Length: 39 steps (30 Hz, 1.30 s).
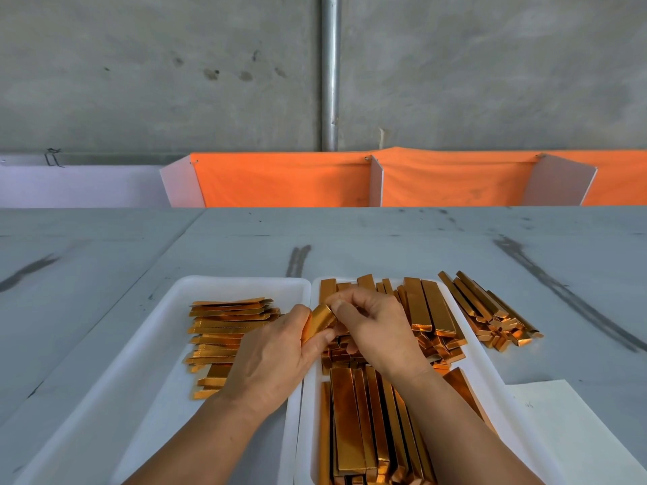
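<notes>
gold carton [319, 322]: pinched by left hand [273, 358] and right hand [376, 327]; risk: hard squeeze may crease foil, spoiling fold.

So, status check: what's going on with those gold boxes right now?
Left hand and right hand both pinching one gold box. Flat pieces stacked in left tray, folded boxes in right tray. Nothing blocks the hands.

table [385, 239] | left tray [147, 362] | right tray [308, 414] | gold box pile [486, 309] | paper [567, 432]
</notes>
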Available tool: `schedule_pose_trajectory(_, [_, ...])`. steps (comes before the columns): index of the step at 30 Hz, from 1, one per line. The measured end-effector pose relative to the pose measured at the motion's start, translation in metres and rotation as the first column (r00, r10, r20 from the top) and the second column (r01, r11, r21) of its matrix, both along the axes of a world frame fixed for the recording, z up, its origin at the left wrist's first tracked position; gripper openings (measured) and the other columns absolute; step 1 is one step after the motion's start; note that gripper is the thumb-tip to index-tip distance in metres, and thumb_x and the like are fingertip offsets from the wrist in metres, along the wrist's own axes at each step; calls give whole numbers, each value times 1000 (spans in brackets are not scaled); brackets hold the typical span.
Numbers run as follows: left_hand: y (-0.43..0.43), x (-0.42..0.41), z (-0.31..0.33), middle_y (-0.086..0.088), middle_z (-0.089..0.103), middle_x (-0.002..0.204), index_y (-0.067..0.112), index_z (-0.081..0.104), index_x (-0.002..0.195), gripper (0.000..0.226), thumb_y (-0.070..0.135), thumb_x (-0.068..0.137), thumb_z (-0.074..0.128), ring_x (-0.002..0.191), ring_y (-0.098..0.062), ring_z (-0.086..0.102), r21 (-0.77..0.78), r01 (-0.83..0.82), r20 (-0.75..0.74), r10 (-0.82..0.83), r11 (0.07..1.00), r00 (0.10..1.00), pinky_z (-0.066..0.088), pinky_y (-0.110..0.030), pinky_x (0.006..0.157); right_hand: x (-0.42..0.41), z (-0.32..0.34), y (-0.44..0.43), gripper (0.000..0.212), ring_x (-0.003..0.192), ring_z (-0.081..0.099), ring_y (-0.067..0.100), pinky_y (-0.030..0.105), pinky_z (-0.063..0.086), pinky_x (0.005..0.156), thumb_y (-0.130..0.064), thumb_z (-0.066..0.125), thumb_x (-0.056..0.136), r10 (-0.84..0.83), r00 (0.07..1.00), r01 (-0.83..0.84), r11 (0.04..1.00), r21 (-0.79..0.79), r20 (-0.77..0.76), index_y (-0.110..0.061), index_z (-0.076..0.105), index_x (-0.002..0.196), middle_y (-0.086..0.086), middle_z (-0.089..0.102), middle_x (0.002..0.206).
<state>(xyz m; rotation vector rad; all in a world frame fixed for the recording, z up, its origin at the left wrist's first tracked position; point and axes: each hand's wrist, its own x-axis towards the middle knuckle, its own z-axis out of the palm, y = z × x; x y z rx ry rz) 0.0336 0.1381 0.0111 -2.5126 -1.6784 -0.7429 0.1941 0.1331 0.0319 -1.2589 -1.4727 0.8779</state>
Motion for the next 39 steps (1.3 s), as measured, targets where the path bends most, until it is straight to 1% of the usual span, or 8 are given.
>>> schedule_pose_trajectory(3, [1,0,-1,16,41,67,35,32,97,38,70,83,25,53,0,45,-11,-7,49,8,1000,999,28,-12,43,-1,0,-1,17,64,67,6,17,49,51,-27,60,98,16,998,-18,999,-30,-64,-23,76,99,-3,74,79])
schedule_pose_trajectory(6, [0,0,-1,15,43,66,34,33,97,41,70,82,21,53,-1,47,2,-11,77,11,1000,997,29,-12,42,-4,-2,-1,16,60,64,2,18,48,50,-23,62,97,47,990,-55,997,-57,-132,-20,76,104,-1,75,86])
schedule_pose_trajectory(10, [1,0,-2,13,42,63,34,32,93,46,74,78,14,49,-1,44,22,-30,92,28,999,995,29,-14,40,-7,-3,-1,14,56,61,-1,18,47,50,-21,65,95,43,988,-52,997,-56,-148,-24,75,105,2,73,89])
schedule_pose_trajectory(15, [3,1,-3,12,43,61,33,34,92,49,75,77,14,48,-2,45,20,-37,141,34,999,989,27,-13,40,-9,-3,-3,22,53,59,-4,12,46,51,-18,65,95,45,974,-52,998,-29,-222,-35,73,105,-5,73,86])
schedule_pose_trajectory(21, [4,0,-5,12,44,64,28,41,100,49,68,82,21,52,-3,47,1,-60,138,59,998,989,28,-14,42,-9,-2,-5,25,46,52,3,17,45,47,-17,65,95,101,953,-133,986,-97,-286,-29,72,116,11,73,96])
schedule_pose_trajectory(26, [3,2,-2,12,43,64,28,42,114,51,65,85,24,52,-3,47,3,-47,145,46,999,988,29,-14,42,-11,-3,-3,22,46,51,4,18,46,46,-17,66,94,61,951,-95,990,-99,-302,-32,73,108,10,73,97])
schedule_pose_trajectory(33, [2,3,1,10,45,64,27,43,111,53,67,82,22,53,-5,48,6,-33,195,31,999,980,27,-15,44,-12,-5,-2,22,47,53,8,18,47,46,-19,67,93,42,948,-73,994,-87,-314,-26,75,112,3,75,96])
schedule_pose_trajectory(39, [2,2,-1,10,45,65,26,42,110,60,70,79,15,54,-5,48,18,-41,171,38,999,984,28,-14,45,-12,-7,-2,20,44,50,11,21,50,49,-21,64,95,92,935,-136,985,-107,-343,-28,75,110,16,72,96])
